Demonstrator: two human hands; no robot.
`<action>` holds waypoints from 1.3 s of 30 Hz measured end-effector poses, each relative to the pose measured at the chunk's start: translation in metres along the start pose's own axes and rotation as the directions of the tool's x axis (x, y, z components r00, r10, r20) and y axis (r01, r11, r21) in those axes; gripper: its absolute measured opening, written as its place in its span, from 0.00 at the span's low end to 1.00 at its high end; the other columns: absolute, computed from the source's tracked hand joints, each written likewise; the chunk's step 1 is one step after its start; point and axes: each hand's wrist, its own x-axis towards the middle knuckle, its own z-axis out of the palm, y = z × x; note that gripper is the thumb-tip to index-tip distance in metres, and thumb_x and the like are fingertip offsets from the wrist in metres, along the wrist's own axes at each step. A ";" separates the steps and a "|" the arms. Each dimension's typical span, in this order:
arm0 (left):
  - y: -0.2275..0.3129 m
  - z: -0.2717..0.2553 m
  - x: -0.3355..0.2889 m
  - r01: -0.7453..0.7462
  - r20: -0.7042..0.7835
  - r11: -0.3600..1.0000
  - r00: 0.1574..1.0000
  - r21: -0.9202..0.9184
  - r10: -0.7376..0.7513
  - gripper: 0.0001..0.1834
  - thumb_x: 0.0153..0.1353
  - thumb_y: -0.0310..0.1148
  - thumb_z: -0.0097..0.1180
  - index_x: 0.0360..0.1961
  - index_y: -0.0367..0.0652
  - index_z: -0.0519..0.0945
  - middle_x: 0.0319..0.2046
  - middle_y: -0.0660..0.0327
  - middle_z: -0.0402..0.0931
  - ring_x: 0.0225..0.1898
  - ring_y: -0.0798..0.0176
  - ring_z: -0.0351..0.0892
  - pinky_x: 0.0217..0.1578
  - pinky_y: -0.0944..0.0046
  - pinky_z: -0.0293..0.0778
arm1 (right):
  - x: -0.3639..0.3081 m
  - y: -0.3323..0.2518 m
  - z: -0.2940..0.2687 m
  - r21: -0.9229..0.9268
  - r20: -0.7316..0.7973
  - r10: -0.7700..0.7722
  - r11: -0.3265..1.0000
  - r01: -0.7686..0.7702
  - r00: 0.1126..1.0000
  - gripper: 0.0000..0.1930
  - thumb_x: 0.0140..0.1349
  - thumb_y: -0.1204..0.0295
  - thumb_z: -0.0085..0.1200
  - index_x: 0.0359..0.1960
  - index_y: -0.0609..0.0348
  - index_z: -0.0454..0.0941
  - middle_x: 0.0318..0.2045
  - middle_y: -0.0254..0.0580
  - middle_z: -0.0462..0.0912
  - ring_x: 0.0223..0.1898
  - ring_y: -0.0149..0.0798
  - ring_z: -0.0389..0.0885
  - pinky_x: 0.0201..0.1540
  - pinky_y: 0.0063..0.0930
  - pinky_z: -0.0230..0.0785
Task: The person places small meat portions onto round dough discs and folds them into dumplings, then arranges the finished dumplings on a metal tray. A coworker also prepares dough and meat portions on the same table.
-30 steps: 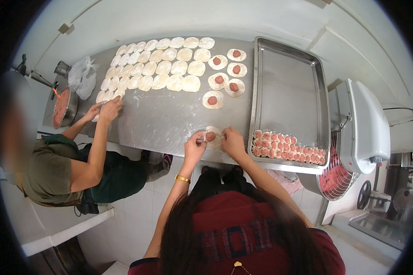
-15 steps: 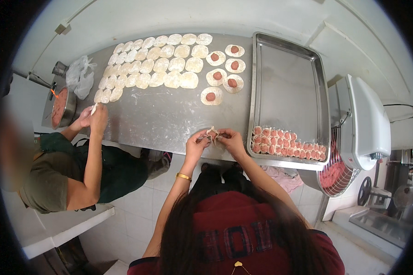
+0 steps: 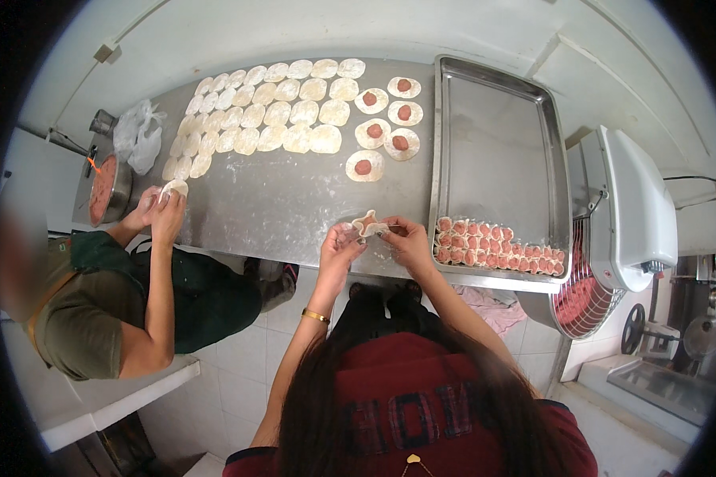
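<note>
Close to the table's front edge, a partly folded dumpling [image 3: 368, 224] with pinched, ruffled dough and pink filling is held between my two hands. The fingers of my left hand [image 3: 340, 249] grip its left side. My right hand [image 3: 410, 245] pinches the right edge of the dough between thumb and fingers. Beyond my hands lie several round wrappers with filling [image 3: 363, 168] in their middles. To my right, a large metal tray [image 3: 497, 135] carries rows of finished open-topped dumplings [image 3: 493, 248] along its near end.
Rows of plain wrappers [image 3: 275, 114] cover the far left of the steel table [image 3: 266, 203]. A co-worker at the left holds a wrapper [image 3: 177, 188] beside a bowl of filling [image 3: 103, 191] and a plastic bag [image 3: 140, 135]. A white mixer [image 3: 632, 211] stands right of the tray.
The dumpling's dough has opened out more between my fingers, and my left hand has turned slightly. The co-worker's wrapper now shows flatter and wider.
</note>
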 end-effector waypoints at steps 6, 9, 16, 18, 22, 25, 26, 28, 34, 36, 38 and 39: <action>-0.008 -0.004 -0.004 0.059 -0.052 0.976 0.997 0.209 -0.049 0.09 0.59 0.22 0.52 0.42 0.39 0.74 0.44 0.62 0.75 0.38 0.70 0.77 0.39 0.71 0.73 | 0.001 0.001 -0.005 -0.150 0.034 -0.030 0.988 0.034 0.999 0.15 0.49 0.84 0.55 0.41 0.65 0.76 0.38 0.38 0.80 0.36 0.28 0.79 0.42 0.23 0.71; -0.024 -0.013 0.003 -0.147 -0.018 0.863 0.984 0.483 0.177 0.08 0.56 0.21 0.57 0.37 0.38 0.75 0.40 0.63 0.77 0.37 0.73 0.76 0.36 0.72 0.73 | -0.006 0.004 0.000 -0.194 0.043 -0.076 0.978 0.083 0.996 0.14 0.48 0.85 0.54 0.39 0.66 0.77 0.38 0.40 0.80 0.37 0.32 0.80 0.43 0.24 0.73; -0.036 -0.009 -0.002 -0.119 0.019 0.709 0.989 0.695 0.147 0.12 0.47 0.19 0.63 0.33 0.36 0.76 0.31 0.57 0.79 0.34 0.66 0.79 0.36 0.68 0.76 | -0.006 0.010 0.001 -0.531 0.094 -0.162 0.827 0.188 0.982 0.13 0.46 0.85 0.53 0.37 0.64 0.77 0.33 0.46 0.79 0.33 0.43 0.81 0.36 0.29 0.73; -0.035 -0.001 -0.005 -0.152 0.014 0.669 0.978 0.728 0.207 0.12 0.49 0.21 0.63 0.35 0.37 0.76 0.30 0.59 0.79 0.33 0.68 0.79 0.35 0.68 0.76 | -0.004 0.009 -0.002 -0.615 0.128 -0.232 0.744 0.260 0.964 0.12 0.46 0.85 0.53 0.35 0.64 0.77 0.32 0.47 0.79 0.33 0.47 0.80 0.35 0.32 0.72; -0.027 0.005 -0.002 -0.153 0.055 0.574 0.981 0.804 0.184 0.13 0.49 0.23 0.65 0.36 0.37 0.76 0.29 0.58 0.79 0.32 0.66 0.80 0.34 0.67 0.77 | -0.006 0.007 -0.006 -0.641 0.163 -0.356 0.671 0.373 0.920 0.12 0.45 0.84 0.54 0.34 0.62 0.77 0.31 0.48 0.78 0.34 0.54 0.78 0.36 0.37 0.71; -0.024 0.003 0.001 -0.187 0.118 0.524 0.980 0.831 0.162 0.14 0.48 0.24 0.65 0.36 0.36 0.76 0.28 0.57 0.79 0.30 0.65 0.81 0.33 0.68 0.76 | -0.012 0.007 -0.009 -0.719 0.150 -0.349 0.604 0.345 0.925 0.12 0.45 0.83 0.55 0.34 0.61 0.78 0.31 0.47 0.78 0.35 0.54 0.78 0.37 0.39 0.71; -0.024 0.003 0.002 -0.198 0.131 0.513 0.978 0.835 0.164 0.14 0.47 0.23 0.65 0.36 0.36 0.76 0.27 0.57 0.79 0.30 0.64 0.81 0.33 0.67 0.76 | -0.012 0.008 -0.007 -0.711 0.145 -0.338 0.619 0.335 0.930 0.12 0.44 0.82 0.55 0.34 0.61 0.78 0.31 0.47 0.78 0.36 0.54 0.78 0.37 0.39 0.71; -0.023 0.002 0.004 -0.162 0.115 0.542 0.986 0.825 0.120 0.15 0.45 0.22 0.65 0.35 0.36 0.76 0.25 0.56 0.80 0.29 0.61 0.82 0.32 0.65 0.77 | -0.011 0.011 -0.002 -0.692 0.122 -0.292 0.660 0.292 0.949 0.13 0.43 0.82 0.56 0.35 0.61 0.77 0.32 0.48 0.77 0.36 0.54 0.78 0.38 0.39 0.71; -0.016 0.000 0.007 -0.168 0.138 0.430 0.985 0.887 0.100 0.13 0.45 0.28 0.67 0.29 0.37 0.75 0.21 0.56 0.78 0.25 0.62 0.80 0.28 0.66 0.74 | -0.008 0.010 -0.001 -0.618 0.250 -0.374 0.649 0.445 0.893 0.15 0.43 0.84 0.53 0.36 0.61 0.77 0.34 0.48 0.77 0.36 0.54 0.77 0.38 0.40 0.70; -0.014 0.001 0.007 -0.182 0.151 0.390 0.982 0.903 0.110 0.13 0.44 0.28 0.67 0.29 0.36 0.74 0.22 0.55 0.78 0.25 0.61 0.80 0.28 0.65 0.74 | -0.012 0.010 0.000 -0.690 0.184 -0.344 0.622 0.370 0.921 0.15 0.43 0.86 0.52 0.35 0.62 0.77 0.34 0.48 0.77 0.36 0.54 0.77 0.38 0.41 0.70; -0.013 0.003 0.007 -0.182 0.154 0.367 0.983 0.912 0.104 0.14 0.44 0.28 0.67 0.29 0.36 0.74 0.22 0.54 0.78 0.25 0.60 0.80 0.28 0.64 0.74 | -0.013 0.009 0.001 -0.705 0.161 -0.330 0.621 0.343 0.930 0.14 0.44 0.85 0.51 0.35 0.62 0.77 0.34 0.48 0.76 0.37 0.55 0.77 0.39 0.43 0.70; -0.013 0.004 0.007 -0.189 0.161 0.359 0.981 0.914 0.107 0.14 0.43 0.27 0.67 0.29 0.36 0.74 0.23 0.54 0.78 0.26 0.60 0.80 0.28 0.64 0.74 | -0.013 0.009 0.002 -0.694 0.176 -0.320 0.630 0.348 0.931 0.13 0.45 0.84 0.51 0.35 0.62 0.76 0.35 0.48 0.76 0.38 0.56 0.76 0.39 0.44 0.69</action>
